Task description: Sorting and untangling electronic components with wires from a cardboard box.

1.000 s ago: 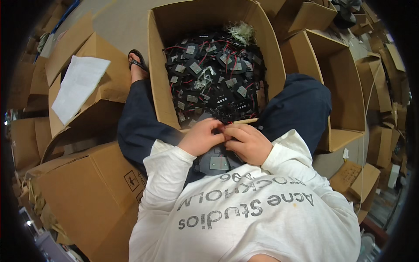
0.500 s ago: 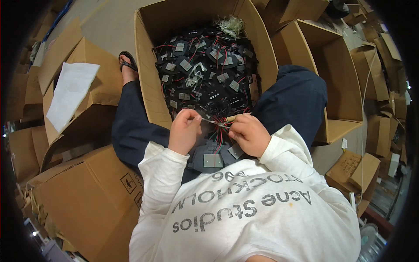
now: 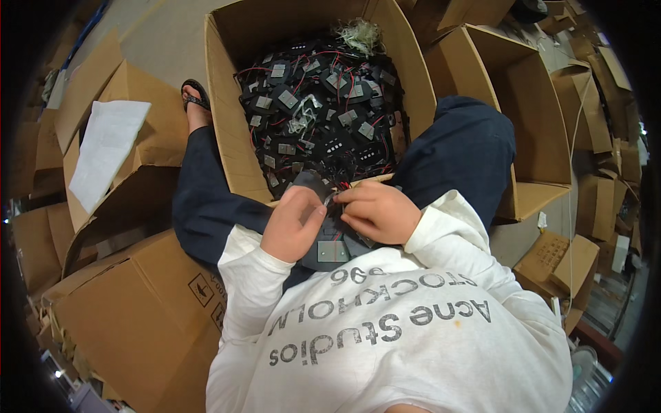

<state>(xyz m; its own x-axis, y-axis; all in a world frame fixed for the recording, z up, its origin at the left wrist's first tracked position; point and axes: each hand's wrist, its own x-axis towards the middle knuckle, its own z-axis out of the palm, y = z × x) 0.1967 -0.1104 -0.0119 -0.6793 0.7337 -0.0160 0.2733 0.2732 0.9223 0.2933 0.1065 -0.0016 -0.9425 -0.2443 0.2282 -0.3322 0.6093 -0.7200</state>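
Observation:
My left hand (image 3: 292,224) is closed in a pinch on a thin pale strip (image 3: 328,199). Beside it, my right hand (image 3: 380,212) has its thumb and fingers pressed together at the same spot; what they hold is hidden. Between and behind the fingertips runs a bundle of red and dark wires (image 3: 343,185). A black part with a silver metal plate (image 3: 333,251) rests in my lap below the hands. Just beyond my hands stands an open cardboard box (image 3: 231,103), filled with a pile of black parts (image 3: 317,117) with metal plates and red wires.
A tuft of pale stringy strands (image 3: 361,37) lies at the box's far right corner. On the left, a white sheet (image 3: 110,148) covers part of a carton. An open carton (image 3: 530,131) stands to the right, and a closed one (image 3: 138,310) lies at lower left.
My hands have come together over the wires; the strip that was stretched between them and the bundle is now mostly hidden. The view has shifted slightly.

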